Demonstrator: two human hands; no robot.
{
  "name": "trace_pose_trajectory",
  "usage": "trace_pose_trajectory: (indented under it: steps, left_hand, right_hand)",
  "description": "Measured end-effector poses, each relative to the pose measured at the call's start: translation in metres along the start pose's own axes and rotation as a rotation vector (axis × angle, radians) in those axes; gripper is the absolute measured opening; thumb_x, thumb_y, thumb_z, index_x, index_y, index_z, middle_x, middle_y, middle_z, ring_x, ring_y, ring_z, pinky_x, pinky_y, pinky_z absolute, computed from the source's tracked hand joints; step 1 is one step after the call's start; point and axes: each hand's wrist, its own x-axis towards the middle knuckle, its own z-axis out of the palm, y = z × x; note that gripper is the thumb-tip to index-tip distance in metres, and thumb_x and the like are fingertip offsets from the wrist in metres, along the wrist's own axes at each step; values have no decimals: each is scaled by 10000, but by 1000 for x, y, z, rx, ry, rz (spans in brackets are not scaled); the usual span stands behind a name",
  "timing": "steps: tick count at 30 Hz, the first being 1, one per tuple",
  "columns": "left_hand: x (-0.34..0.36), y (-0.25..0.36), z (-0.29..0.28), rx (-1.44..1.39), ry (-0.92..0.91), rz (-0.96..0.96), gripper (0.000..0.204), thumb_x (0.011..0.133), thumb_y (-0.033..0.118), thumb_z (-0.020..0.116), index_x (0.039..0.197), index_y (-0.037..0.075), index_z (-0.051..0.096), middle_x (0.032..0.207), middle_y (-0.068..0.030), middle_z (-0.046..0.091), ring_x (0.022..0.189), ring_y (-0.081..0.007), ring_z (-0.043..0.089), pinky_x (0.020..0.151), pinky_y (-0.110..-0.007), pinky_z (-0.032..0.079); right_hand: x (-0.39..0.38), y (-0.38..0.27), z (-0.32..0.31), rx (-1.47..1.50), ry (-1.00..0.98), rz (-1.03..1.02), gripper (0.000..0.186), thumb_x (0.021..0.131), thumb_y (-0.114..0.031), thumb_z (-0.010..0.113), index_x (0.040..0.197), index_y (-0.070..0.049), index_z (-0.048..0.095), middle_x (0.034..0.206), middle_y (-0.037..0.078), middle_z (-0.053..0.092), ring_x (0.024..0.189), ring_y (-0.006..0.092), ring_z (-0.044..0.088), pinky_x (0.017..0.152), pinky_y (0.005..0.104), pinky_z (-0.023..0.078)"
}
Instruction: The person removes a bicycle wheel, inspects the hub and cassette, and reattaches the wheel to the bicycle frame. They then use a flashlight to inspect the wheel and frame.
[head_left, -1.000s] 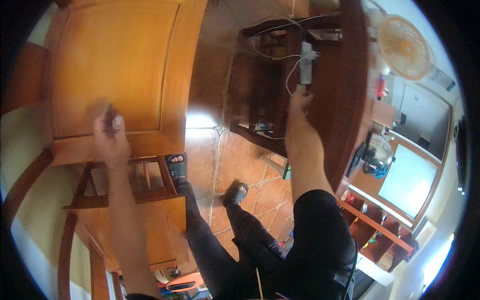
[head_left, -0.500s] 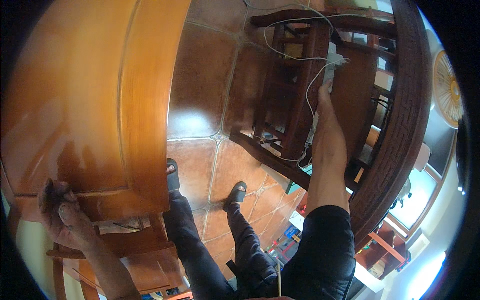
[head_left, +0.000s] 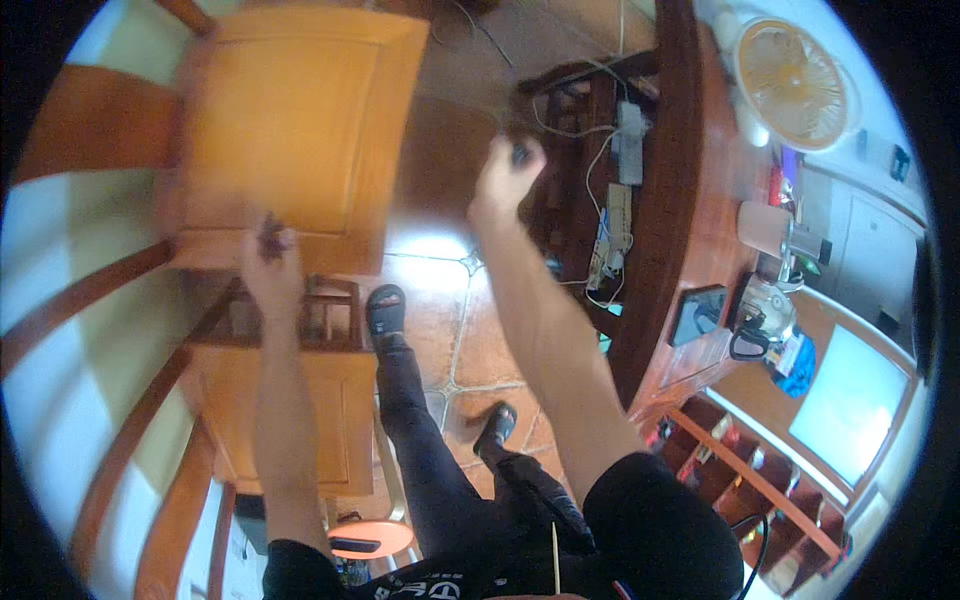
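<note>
My right hand (head_left: 508,185) is raised between the wooden chair and the dark table, closed around a small black object (head_left: 520,154) whose kind I cannot make out. My left hand (head_left: 272,262) is over the near edge of the orange-brown chair seat (head_left: 300,130), its fingers curled and blurred. Something dark shows at its fingertips, too smeared to name. To the right of my right hand, a white power strip (head_left: 629,145) with pale cables is on the frame under the carved table (head_left: 680,190). A second pale strip (head_left: 618,215) sits nearer me.
A second wooden chair (head_left: 300,410) stands nearer me on the left. On the tabletop are a dark phone-like slab (head_left: 698,315) and a metal kettle (head_left: 768,308). A fan (head_left: 790,85) stands beyond. My sandalled feet are on the tiled floor (head_left: 430,350). Cables trail at the far end.
My right hand has left the power strip and moved left, now with the small black object in it. My left hand has moved right. The view has shifted toward the tabletop.
</note>
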Motion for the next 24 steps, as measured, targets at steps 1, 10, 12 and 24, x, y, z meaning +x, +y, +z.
trace_pose_trajectory:
  steps: [1, 10, 12, 24]
  left_hand:
    - [-17, 18, -3, -53, 27, -65, 282, 905, 128, 660, 1115, -39, 575, 1017, -84, 616, 940, -161, 581, 852, -309, 483]
    - [-320, 136, -19, 11, -420, 60, 279, 951, 170, 617, 1162, -8, 580, 1066, -117, 655, 988, -198, 607, 884, -347, 481]
    - [-405, 159, 12, 134, -756, 25, 280, 914, 113, 626, 1163, -9, 593, 1026, -131, 663, 974, -203, 617, 876, -346, 491]
    - [-851, 280, 232, 629, -2082, 563, 412, 902, 249, 658, 1213, -15, 602, 1094, -148, 679, 873, -209, 658, 762, -325, 531]
  right_hand:
    - [-40, -30, -20, 91, -110, 43, 459, 836, -81, 654, 1236, -21, 438, 1144, 69, 489, 1016, 187, 479, 901, 342, 424]
    - [-163, -279, -496, 1128, -980, 309, 477, 893, -162, 680, 1319, -258, 486, 906, 29, 485, 804, 143, 459, 684, 301, 412]
    - [-158, -266, -641, 1161, -913, 160, 494, 903, -232, 675, 1352, -222, 470, 877, 47, 507, 768, 146, 458, 676, 295, 401]
    - [-481, -56, -1181, 1406, 279, -376, 414, 948, -206, 598, 1332, -172, 447, 1036, 154, 606, 878, 232, 589, 734, 364, 478]
